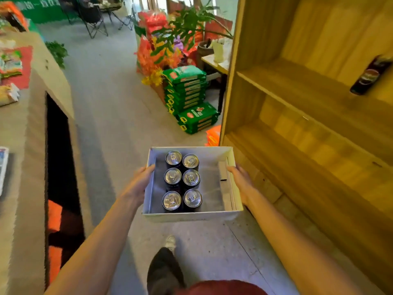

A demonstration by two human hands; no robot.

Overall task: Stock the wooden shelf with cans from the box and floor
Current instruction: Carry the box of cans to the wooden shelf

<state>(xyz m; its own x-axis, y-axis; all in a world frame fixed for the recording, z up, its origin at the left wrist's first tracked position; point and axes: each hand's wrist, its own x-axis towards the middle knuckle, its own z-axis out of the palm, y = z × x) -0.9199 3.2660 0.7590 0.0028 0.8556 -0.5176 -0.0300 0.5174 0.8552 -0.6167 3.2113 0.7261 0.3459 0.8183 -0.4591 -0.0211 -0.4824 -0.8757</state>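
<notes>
I carry a white cardboard box [212, 215] in front of me, above the grey floor. Several dark cans with silver tops [182, 180] stand upright in two rows in its left half. My left hand [140, 184] grips the box's left wall and my right hand [241, 182] grips its right wall. The wooden shelf [297, 133] stands at the right, its boards mostly bare. One dark can [371, 75] stands on an upper board at the far right.
A tan counter [36, 133] with packaged goods and a dark opening runs along the left. Stacked green packs [187, 90], orange packs and a potted plant [187, 24] stand ahead by the shelf's end. Folding chairs are at the back. My leg and shoe [170, 243] are below the box.
</notes>
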